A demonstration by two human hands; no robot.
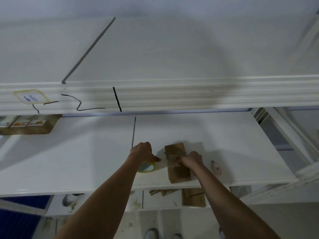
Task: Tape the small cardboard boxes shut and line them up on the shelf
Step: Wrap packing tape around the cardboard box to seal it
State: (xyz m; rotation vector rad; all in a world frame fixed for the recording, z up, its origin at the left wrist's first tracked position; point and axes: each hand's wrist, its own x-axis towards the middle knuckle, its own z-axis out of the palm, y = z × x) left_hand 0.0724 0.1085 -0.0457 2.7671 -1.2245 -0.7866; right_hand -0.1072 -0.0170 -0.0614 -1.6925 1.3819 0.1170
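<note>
The right hand (194, 158) is pressing down on the middle of the small cardboard box (177, 163), its grip curled over the box's right edge with the fingertips lying on a clear band of tape (170, 161) that is running across the top. The left hand (142, 151) is reaching in from the other side, its grip curled, with a fingertip pointing at the box's left edge where the tape is trailing off; whether it is pinching the tape end or only touching it I cannot tell. Just under the left wrist a yellow-rimmed tape roll (145, 167) is lying flat. The box is sitting lengthwise close to the front edge of the lower shelf (69, 161), right of its middle, and a small pink object (215, 167) is lying further right. A wider cardboard box (31, 125) is standing at the back left corner. The taping step appears to be in hand: the strip is being smoothed across the flaps. The next move probably calls for rubbing the tape ends down the sides, then sliding the box back toward the left to line it up.
</note>
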